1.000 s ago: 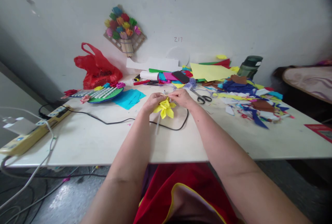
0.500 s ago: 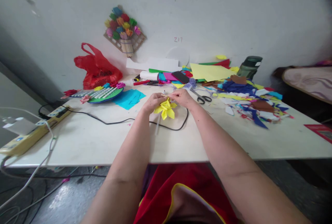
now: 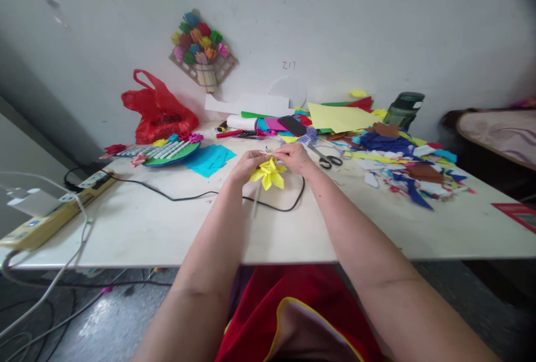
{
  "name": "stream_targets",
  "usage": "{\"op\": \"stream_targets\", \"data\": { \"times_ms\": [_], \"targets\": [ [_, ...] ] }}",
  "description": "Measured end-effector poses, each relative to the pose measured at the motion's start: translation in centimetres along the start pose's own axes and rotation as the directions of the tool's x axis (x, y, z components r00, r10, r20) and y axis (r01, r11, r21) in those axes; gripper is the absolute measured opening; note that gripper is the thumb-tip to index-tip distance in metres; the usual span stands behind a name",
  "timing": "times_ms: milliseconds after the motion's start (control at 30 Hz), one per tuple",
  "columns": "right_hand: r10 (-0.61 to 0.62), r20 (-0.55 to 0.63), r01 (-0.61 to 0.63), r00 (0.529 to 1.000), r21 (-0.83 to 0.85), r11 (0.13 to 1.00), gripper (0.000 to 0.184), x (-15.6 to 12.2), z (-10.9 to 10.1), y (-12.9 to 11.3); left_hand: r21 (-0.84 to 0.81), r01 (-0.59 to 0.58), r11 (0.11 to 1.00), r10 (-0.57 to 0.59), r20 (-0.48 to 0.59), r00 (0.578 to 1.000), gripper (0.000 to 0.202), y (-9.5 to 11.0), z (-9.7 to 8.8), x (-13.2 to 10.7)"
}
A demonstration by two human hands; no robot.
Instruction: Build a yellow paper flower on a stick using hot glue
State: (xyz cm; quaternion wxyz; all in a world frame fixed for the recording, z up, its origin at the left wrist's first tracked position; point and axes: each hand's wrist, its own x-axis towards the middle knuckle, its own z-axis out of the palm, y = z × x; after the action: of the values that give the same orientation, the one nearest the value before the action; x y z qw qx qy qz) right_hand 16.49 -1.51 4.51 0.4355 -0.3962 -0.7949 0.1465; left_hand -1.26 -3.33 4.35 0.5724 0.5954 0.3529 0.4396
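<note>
Between my two hands is a yellow paper flower (image 3: 270,175), its pointed petals spread toward me. My left hand (image 3: 250,165) is closed at the flower's left and upper side. My right hand (image 3: 293,157) pinches at its upper right, close to the left fingertips. A thin pale stick (image 3: 265,153) shows at the fingertips, partly covered by them. Below the flower a translucent glue stick (image 3: 255,200) slants over the table, near the black cable (image 3: 276,206). Just right of my right hand lie scissors (image 3: 324,158) with black handles.
Blue paper sheets (image 3: 210,160) and a green disc with rolled paper (image 3: 170,154) lie left. Paper scraps (image 3: 412,169) heap on the right, before a dark bottle (image 3: 404,109). A power strip (image 3: 58,208) runs along the left edge; a red bag (image 3: 161,110) stands behind.
The yellow flower has turned and tipped slightly, its petals now pointing differently. Both hands stay close together in nearly the same place.
</note>
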Motion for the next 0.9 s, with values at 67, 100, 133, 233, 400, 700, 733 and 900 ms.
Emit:
{"op": "stream_targets", "data": {
  "times_ms": [67, 100, 133, 233, 400, 700, 733, 900],
  "targets": [
    [0.001, -0.019, -0.001, 1.0, 0.003, 1.0, 0.016, 0.02, 0.12, 0.04, -0.009, 0.002, 1.0, -0.002, -0.03, 1.0, 0.032, 0.03, 0.11, 0.0],
    [0.002, -0.028, -0.002, 1.0, -0.001, 1.0, 0.015, 0.03, 0.18, 0.06, -0.009, 0.006, 1.0, -0.006, -0.048, 0.999, 0.031, 0.06, 0.18, -0.01],
    [0.002, -0.035, -0.002, 0.999, -0.007, 1.0, 0.015, 0.04, 0.23, 0.09, -0.008, 0.011, 1.0, -0.011, -0.065, 0.998, 0.03, 0.09, 0.26, -0.04],
    [-0.001, -0.041, 0.0, 0.999, -0.024, 1.0, 0.014, 0.05, 0.31, 0.08, -0.015, 0.022, 1.0, -0.024, -0.103, 0.994, 0.028, 0.23, 0.49, -0.2],
    [0.003, -0.037, -0.004, 0.999, -0.033, 0.999, 0.014, 0.0, 0.21, -0.22, -0.042, 0.021, 0.999, -0.026, -0.122, 0.992, 0.023, 0.48, 0.62, -0.39],
    [-0.039, -0.049, 0.032, 0.998, -0.129, 0.991, 0.015, -0.01, 0.24, -0.22, -0.033, -0.006, 0.999, 0.001, -0.146, 0.989, 0.028, 0.09, 0.49, 0.05],
    [-0.049, -0.046, 0.042, 0.998, -0.148, 0.988, 0.015, -0.01, 0.24, -0.24, -0.021, -0.004, 1.0, 0.001, -0.142, 0.99, 0.03, 0.06, 0.49, 0.04],
    [-0.114, -0.027, 0.104, 0.993, -0.244, 0.964, 0.017, -0.05, 0.15, -0.57, -0.018, 0.017, 1.0, -0.019, -0.136, 0.991, 0.038, 0.09, 0.45, -0.13]
  ]
}}
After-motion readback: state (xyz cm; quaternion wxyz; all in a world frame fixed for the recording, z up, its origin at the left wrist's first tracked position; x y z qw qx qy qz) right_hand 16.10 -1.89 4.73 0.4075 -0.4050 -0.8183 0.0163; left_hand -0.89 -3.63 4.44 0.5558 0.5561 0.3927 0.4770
